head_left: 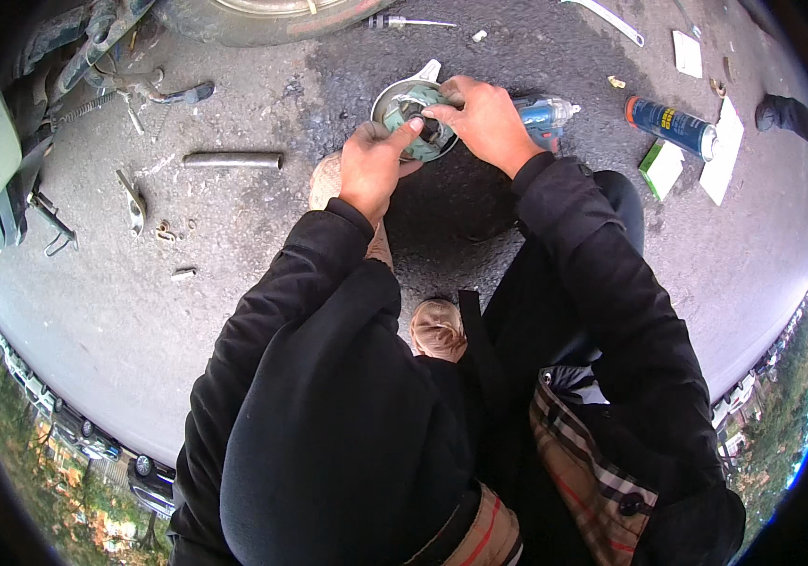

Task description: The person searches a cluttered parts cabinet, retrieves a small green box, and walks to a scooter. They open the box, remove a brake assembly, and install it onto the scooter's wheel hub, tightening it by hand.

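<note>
Ahead of my knees, both hands are on a round metal dish-shaped part (391, 100) that looks like a drum brake plate, with greenish curved pieces inside and a short pale arm sticking out at its far edge. My left hand (372, 168) grips its near left side, thumb laid over the inner pieces. From the right, my right hand (485, 121) closes on it, thumb and fingers at the dark middle. The fingertips partly hide what they press there. Just right of my right hand lies a blue power tool (545, 115).
A tyre (276, 21) and motorcycle-like parts (107, 57) stand at the far left. On the asphalt lie a metal tube (232, 160), a screwdriver (408, 21), a wrench (611, 21), a blue spray can (671, 127) and a green-white box (661, 170). Another person's shoe (783, 115) is at right.
</note>
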`<state>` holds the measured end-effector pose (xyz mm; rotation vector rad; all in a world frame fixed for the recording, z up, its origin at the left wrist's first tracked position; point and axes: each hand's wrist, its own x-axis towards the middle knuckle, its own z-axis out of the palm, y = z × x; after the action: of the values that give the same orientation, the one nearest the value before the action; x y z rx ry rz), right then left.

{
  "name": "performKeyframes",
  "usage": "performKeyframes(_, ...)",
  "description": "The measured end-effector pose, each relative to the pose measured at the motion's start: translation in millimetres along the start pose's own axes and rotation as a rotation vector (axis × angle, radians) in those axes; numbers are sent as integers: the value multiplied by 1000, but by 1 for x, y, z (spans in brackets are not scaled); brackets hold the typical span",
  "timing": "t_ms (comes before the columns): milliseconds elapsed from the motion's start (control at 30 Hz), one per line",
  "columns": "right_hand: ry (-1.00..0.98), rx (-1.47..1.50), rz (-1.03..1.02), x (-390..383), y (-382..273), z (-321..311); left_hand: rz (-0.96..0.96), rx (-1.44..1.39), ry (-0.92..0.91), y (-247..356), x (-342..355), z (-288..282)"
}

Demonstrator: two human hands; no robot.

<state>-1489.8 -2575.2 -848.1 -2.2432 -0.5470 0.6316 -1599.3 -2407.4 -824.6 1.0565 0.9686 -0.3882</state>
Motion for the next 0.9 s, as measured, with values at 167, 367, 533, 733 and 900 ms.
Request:
performKeyframes(167,-49,10,-7,3,-2,-5,-4,-56,6,2,-1,4)
performKeyframes(367,-97,13,46,2,-6,-5,22,155,113,-7,8,-1)
performKeyframes(533,-79,12,40,2,-6,0,15,103,38,-5,6,-9)
performKeyframes(733,-76,-9,20,1,-4,2,7,9,31,5,1,-9)
performKeyframes(900,-105,-52,15,2,-7,0,-48,1,12,8,-2,-5)
